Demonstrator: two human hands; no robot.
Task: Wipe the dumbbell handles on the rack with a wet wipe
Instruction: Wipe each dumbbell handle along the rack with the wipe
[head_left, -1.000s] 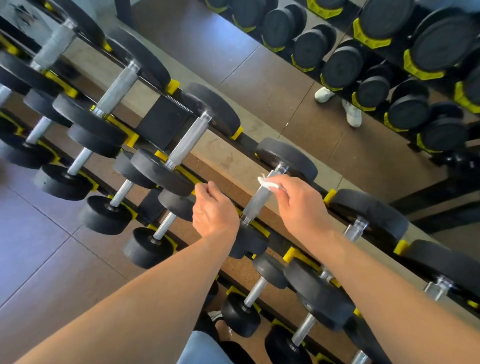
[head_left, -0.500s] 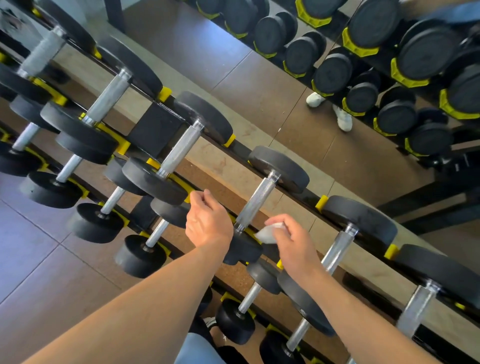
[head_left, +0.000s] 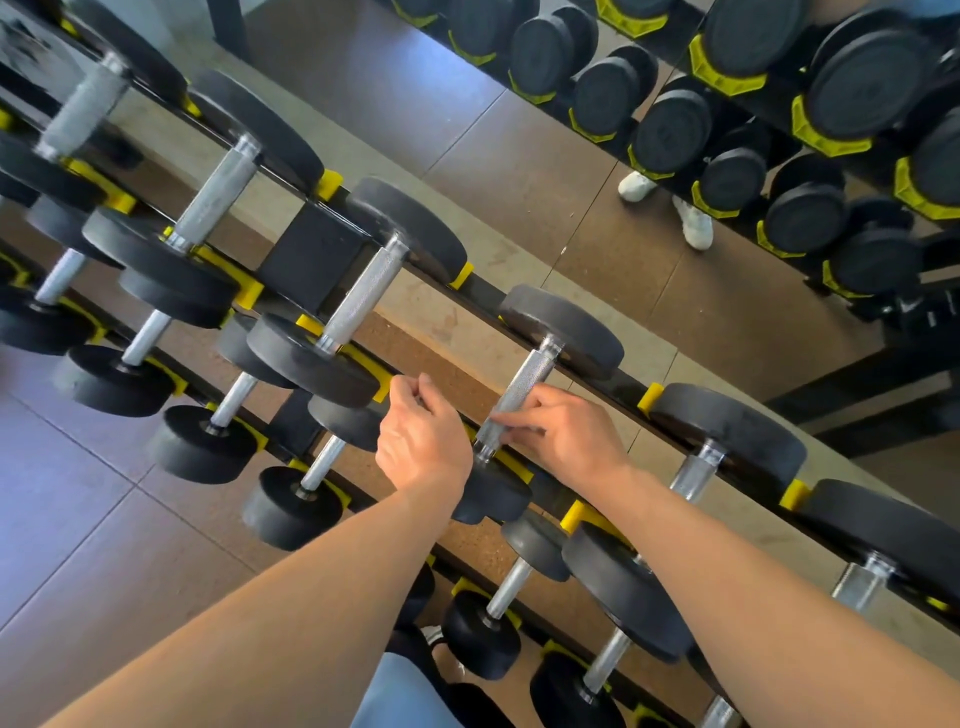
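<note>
A tiered black rack (head_left: 484, 289) with yellow cradles holds rows of black dumbbells with knurled silver handles. My right hand (head_left: 576, 441) is closed around the lower part of one top-row dumbbell handle (head_left: 531, 373). The wet wipe is hidden under its fingers. My left hand (head_left: 422, 439) hovers in a loose fist just left of that handle, over the dumbbell's near head (head_left: 493, 493), with nothing visible in it. The neighbouring handle (head_left: 363, 299) to the left is bare.
A mirror behind the rack reflects more dumbbells (head_left: 670, 130) and a pair of white shoes (head_left: 693, 223). Lower tiers carry smaller dumbbells (head_left: 291, 506). Tiled floor (head_left: 78, 519) lies to the left. Another top-row handle (head_left: 698, 470) stands right of my wrist.
My right hand slid down the handle with the wipe, pulled away to the right, then came back onto the handle's lower part. The left hand stayed in place. The camera view shifted slightly.
</note>
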